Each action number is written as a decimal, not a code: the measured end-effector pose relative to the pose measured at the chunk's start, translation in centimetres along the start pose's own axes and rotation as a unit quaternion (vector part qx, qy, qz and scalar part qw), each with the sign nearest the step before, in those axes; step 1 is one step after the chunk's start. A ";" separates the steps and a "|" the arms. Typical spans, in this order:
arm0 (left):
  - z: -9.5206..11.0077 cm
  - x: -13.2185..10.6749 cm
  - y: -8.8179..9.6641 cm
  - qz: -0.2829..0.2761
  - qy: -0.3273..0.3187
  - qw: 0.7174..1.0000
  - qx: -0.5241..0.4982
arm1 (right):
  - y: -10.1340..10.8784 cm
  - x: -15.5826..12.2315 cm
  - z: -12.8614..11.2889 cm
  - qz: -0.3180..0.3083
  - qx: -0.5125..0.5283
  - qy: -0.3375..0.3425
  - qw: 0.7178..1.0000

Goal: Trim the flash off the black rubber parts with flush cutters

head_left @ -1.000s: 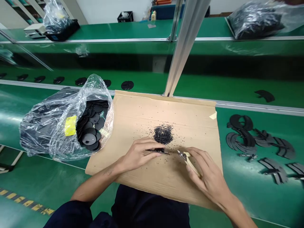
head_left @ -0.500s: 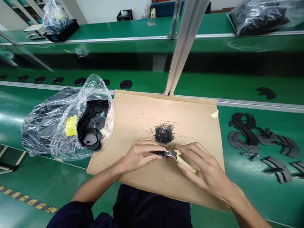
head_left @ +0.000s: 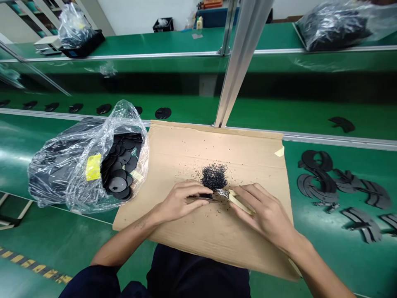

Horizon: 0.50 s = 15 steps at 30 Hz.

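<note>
Between the fingers and thumb of my left hand (head_left: 182,200) is a small black plastic part (head_left: 204,196), partly hidden by the fingers. My right hand (head_left: 263,211) is wrapped round the pale yellow handles of a pair of nippers (head_left: 237,201). Their metal jaws reach left to the right end of the black part; whether they touch it I cannot tell. Just beyond both hands, a pile of tiny black plastic bits (head_left: 214,176) lies on a cardboard sheet (head_left: 186,145), with stray bits scattered around it.
At left, a clear plastic bag (head_left: 68,165) spills black discs (head_left: 118,184). Curved black parts (head_left: 318,182) lie in groups on the green bench (head_left: 328,265) at right. A metal post (head_left: 237,66) rises behind the cardboard. Several black discs line the far ledge.
The nippers' jaws have drawn back slightly from the black part, which has turned in my left fingers. My right hand has moved a little, still gripping the handles.
</note>
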<state>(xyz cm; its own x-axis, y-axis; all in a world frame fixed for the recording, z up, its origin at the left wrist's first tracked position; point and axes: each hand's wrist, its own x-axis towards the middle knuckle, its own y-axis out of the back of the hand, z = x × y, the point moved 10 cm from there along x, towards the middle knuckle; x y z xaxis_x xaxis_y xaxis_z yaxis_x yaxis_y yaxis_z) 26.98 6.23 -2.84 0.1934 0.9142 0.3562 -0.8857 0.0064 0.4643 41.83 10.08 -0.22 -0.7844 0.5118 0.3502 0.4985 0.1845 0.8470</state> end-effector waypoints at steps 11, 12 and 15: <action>-3.4 -0.2 2.4 0.084 0.106 0.991 0.017 | 1.5 -0.3 1.5 -0.024 0.014 -0.060 0.998; -4.0 -0.4 2.3 0.094 0.132 0.986 -0.028 | 1.1 -0.3 1.3 -0.035 0.051 -0.063 0.996; -4.4 -0.6 0.7 0.089 0.155 0.970 -0.164 | -0.3 -0.1 -0.2 -0.058 0.130 -0.052 0.988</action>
<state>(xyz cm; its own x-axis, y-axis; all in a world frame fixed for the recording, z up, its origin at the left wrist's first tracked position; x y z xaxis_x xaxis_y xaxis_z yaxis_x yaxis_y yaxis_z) 24.37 7.47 -6.25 -0.0674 0.9902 0.1220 -0.9898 -0.0818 0.1168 41.72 9.84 -0.43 -0.8061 0.5562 0.2021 0.4966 0.4500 0.7422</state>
